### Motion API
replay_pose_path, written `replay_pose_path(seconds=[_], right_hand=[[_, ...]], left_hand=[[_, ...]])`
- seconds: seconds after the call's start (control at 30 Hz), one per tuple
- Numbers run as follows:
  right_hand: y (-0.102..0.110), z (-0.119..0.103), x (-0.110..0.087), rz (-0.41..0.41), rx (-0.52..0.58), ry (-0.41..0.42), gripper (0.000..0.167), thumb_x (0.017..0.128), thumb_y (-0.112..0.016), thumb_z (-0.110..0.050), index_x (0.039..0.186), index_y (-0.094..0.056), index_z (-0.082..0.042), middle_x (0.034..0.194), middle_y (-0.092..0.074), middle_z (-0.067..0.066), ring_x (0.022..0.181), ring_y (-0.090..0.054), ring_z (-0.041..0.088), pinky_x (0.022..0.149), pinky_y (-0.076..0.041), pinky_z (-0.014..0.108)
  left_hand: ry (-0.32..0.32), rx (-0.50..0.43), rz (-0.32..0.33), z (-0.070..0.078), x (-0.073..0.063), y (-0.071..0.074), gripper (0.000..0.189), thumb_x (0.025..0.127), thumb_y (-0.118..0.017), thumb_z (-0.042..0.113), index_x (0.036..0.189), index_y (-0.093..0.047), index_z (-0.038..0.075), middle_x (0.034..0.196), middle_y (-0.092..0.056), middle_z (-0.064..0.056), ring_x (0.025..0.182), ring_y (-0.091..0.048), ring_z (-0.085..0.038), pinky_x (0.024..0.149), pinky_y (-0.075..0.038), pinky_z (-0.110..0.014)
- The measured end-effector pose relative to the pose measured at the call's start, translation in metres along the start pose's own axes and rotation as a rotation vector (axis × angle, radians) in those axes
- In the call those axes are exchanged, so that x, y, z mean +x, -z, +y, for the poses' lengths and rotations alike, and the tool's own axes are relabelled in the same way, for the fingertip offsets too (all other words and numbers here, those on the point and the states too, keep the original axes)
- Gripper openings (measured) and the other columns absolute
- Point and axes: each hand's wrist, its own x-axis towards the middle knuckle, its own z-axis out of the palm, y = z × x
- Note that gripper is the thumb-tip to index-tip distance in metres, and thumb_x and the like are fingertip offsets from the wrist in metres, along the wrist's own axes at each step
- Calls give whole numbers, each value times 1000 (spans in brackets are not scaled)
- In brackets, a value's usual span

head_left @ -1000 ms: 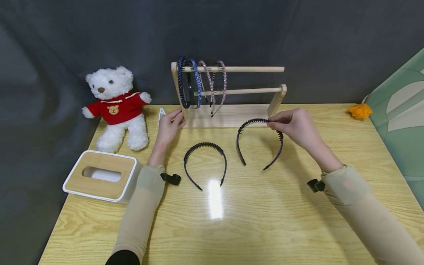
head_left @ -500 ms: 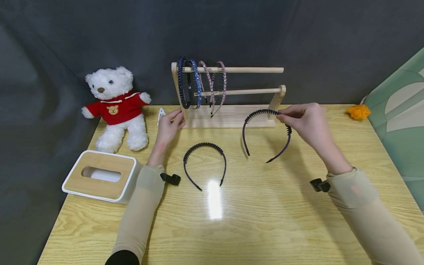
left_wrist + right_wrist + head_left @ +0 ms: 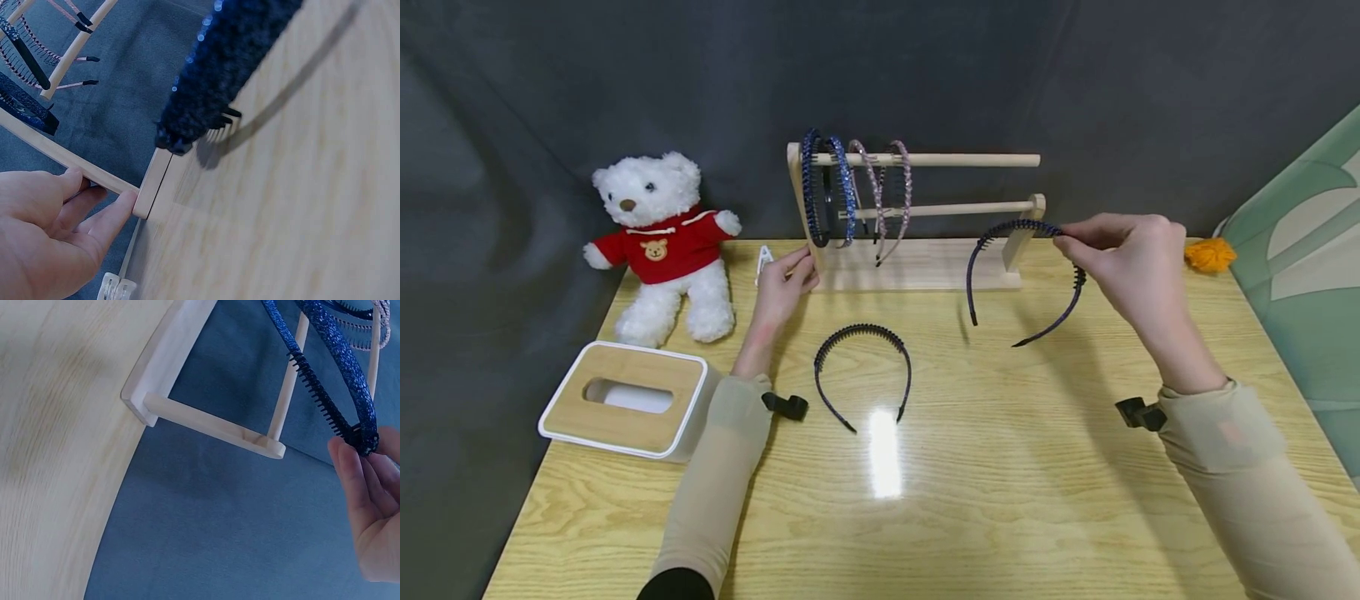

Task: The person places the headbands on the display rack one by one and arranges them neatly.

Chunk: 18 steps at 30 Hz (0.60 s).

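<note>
Just right of the teddy bear (image 3: pixel 658 250), the left hand (image 3: pixel 782 287) holds the left upright of the wooden rack (image 3: pixel 917 265) between bent fingers, unmoved over the last second. Toward the rack's left hang blue headbands (image 3: pixel 851 196) and pink headbands (image 3: pixel 907 187). Nearer the person, a dark headband (image 3: pixel 861 327) lies on the worktop (image 3: pixel 970 467). Farther right, the held headband (image 3: pixel 1022 225) has risen and shifted rightward, ends downward, pinched near its top by the closed fingers of the right hand (image 3: pixel 1138 262). That puts it off the worktop, near the rack's right end, but not hung on either bar yet.
</note>
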Motion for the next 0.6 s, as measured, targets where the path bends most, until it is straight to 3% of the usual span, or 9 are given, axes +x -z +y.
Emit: replay_pose_path(seconds=[0.23, 0.4, 0.53, 0.6], right_hand=[[3, -2, 4, 54, -23, 63, 8, 92, -87, -9, 98, -88, -4, 89, -80, 15, 70, -51, -29, 55, -38, 1], [8, -3, 8, 75, -28, 48, 9, 93, -86, -11, 98, -87, -4, 90, -80, 17, 68, -52, -26, 56, -41, 2], [12, -3, 13, 87, -22, 15, 12, 95, -84, -15, 100, -88, -5, 86, -80, -1, 67, -55, -23, 59, -45, 3], [13, -3, 16, 99, -26, 4, 13, 95, -84, -16, 101, -88, -6, 86, -79, -5, 67, -55, -23, 58, -45, 4]], left_hand=[[-2, -1, -6, -1, -1, 1, 39, 114, -54, 7, 151, -56, -3, 144, -60, -30, 129, -62, -43, 105, -60, -29], [-8, -7, -9, -1, -1, 0, 39, 114, -54, 7, 151, -56, -4, 141, -62, -31, 127, -64, -43, 104, -61, -30], [-7, -14, -8, -1, -1, 0, 38, 114, -54, 6, 150, -57, -4, 142, -61, -31, 128, -63, -43, 104, -60, -30], [-5, -15, -5, -1, -1, 0, 38, 113, -54, 6, 150, -57, -4, 145, -60, -30, 129, -63, -42, 104, -60, -29]])
